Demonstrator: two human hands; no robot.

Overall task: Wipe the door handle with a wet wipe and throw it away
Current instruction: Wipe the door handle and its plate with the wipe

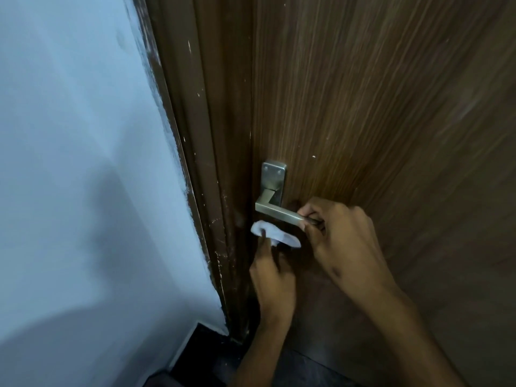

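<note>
A brushed-metal lever door handle (275,209) sticks out from its backplate on the brown wooden door (377,107). My right hand (343,238) is closed around the free end of the lever, hiding that end. My left hand (275,277) is below the handle and holds a crumpled white wet wipe (275,234) in its fingertips. The wipe sits just under the lever, a little below the metal; contact cannot be told.
The dark door frame (212,191) runs down left of the handle, scuffed with pale paint marks. A light blue wall (83,163) fills the left side. Dark floor (206,353) shows at the bottom by a white skirting strip.
</note>
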